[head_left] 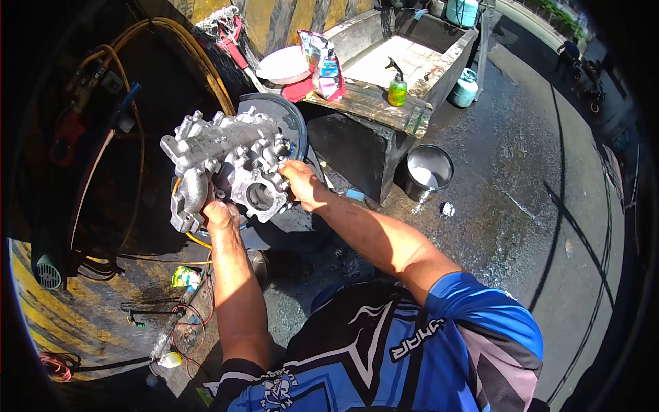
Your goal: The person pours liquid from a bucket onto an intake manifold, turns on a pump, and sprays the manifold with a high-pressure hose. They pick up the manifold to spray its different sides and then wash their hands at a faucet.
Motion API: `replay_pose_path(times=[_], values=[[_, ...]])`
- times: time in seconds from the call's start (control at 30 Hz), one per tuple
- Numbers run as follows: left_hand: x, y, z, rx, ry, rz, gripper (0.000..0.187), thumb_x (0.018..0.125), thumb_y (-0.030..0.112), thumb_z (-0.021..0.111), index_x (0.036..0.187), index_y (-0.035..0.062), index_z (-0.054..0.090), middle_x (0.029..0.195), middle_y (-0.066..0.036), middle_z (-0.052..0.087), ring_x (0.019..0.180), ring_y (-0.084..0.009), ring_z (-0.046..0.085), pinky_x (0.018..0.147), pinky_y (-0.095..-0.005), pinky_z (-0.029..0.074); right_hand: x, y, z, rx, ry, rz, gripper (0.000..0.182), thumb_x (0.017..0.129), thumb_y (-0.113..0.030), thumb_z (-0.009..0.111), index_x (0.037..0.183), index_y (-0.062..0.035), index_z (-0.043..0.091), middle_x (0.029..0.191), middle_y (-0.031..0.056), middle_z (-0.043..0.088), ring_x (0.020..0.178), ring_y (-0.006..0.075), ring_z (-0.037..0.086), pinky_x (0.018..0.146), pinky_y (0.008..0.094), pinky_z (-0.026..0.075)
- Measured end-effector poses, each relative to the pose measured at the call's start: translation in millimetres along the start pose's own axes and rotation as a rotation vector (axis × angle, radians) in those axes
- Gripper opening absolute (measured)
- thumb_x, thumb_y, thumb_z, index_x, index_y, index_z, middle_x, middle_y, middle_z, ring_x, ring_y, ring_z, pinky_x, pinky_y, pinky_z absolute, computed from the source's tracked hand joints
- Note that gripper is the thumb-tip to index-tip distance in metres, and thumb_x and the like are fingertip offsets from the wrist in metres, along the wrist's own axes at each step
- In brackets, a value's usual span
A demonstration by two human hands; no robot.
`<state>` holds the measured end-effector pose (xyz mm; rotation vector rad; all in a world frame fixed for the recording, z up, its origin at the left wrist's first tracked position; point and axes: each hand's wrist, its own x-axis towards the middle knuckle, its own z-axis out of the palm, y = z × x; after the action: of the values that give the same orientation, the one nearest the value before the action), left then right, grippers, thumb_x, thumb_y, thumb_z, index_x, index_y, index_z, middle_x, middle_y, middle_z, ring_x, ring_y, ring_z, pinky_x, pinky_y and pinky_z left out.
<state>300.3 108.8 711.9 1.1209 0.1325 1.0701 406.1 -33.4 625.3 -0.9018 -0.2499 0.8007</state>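
Observation:
A silvery cast-metal intake manifold [226, 144], with a round flanged port facing me, is held up in both hands. My left hand [221, 211] grips its underside near the lower left branch; some of those fingers are hidden behind the metal. At the right edge, beside the port, my right hand [302, 184] is closed on the casting, thumb in front. Behind the manifold stands a dark round basin [292, 120], partly covered by it.
A concrete sink [453, 65] fronted by a wooden plank [364, 103] holds a green spray bottle [397, 91], a detergent bag [322, 65] and a white bowl [283, 65]. A black bucket [410, 185] stands on wet ground. Hoses [199, 55] hang left; cables lie below.

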Motion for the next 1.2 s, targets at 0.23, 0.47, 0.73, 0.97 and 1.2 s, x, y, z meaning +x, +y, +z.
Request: replay_pose_path(times=[0.23, 0.47, 0.73, 0.97, 1.2], values=[[4, -13, -24, -0.015, 0.071, -0.032, 0.031, 0.093, 0.021, 0.062, 0.120, 0.0038, 0.062, 0.120, -0.011, 0.063, 0.112, -0.0248, 0.061, 0.098, -0.0430, 0.052, -17, -19, -1, -0.088, -0.038, 0.258, 0.054, 0.094, -0.045, 0.058, 0.123, -0.0011, 0.046, 0.083, 0.0075, 0.058, 0.064, 0.0159, 0.055, 0.057, 0.0374, 0.046], [-6, 4, 6, -0.008, 0.002, -0.013, 0.033, 0.089, 0.025, 0.065, 0.115, 0.0038, 0.064, 0.119, -0.010, 0.064, 0.108, -0.0242, 0.062, 0.094, -0.0419, 0.054, -19, -18, -6, -0.129, -0.071, 0.384, 0.052, 0.093, -0.057, 0.054, 0.118, -0.0109, 0.057, 0.101, 0.0055, 0.064, 0.089, 0.0210, 0.058, 0.079, 0.0494, 0.046], [-21, 25, 35, -0.025, -0.070, -0.059, 0.044, 0.087, 0.025, 0.069, 0.126, 0.0056, 0.060, 0.124, -0.009, 0.062, 0.114, -0.0233, 0.059, 0.100, -0.0430, 0.049, -22, -11, -1, 0.015, -0.026, 0.374, 0.045, 0.092, -0.053, 0.055, 0.122, -0.0198, 0.060, 0.111, 0.0021, 0.065, 0.103, 0.0208, 0.059, 0.085, 0.0507, 0.043], [-22, 9, 33, -0.080, -0.100, -0.137, 0.051, 0.090, 0.040, 0.069, 0.125, 0.0045, 0.060, 0.121, -0.012, 0.064, 0.108, -0.0272, 0.063, 0.098, -0.0426, 0.052, -35, -8, 4, 0.413, -0.082, 0.364, 0.045, 0.095, -0.053, 0.055, 0.125, -0.0196, 0.059, 0.118, 0.0026, 0.067, 0.110, 0.0206, 0.063, 0.095, 0.0481, 0.049], [-23, -23, 15, 0.597, -0.152, 0.731, 0.024, 0.083, 0.023, 0.063, 0.097, 0.0033, 0.063, 0.095, -0.012, 0.066, 0.094, -0.0299, 0.064, 0.098, -0.0461, 0.046, -19, 6, -23, 0.502, 0.023, 0.307, 0.031, 0.097, -0.029, 0.047, 0.106, -0.0040, 0.063, 0.098, 0.0110, 0.070, 0.091, 0.0251, 0.068, 0.083, 0.0406, 0.057]])
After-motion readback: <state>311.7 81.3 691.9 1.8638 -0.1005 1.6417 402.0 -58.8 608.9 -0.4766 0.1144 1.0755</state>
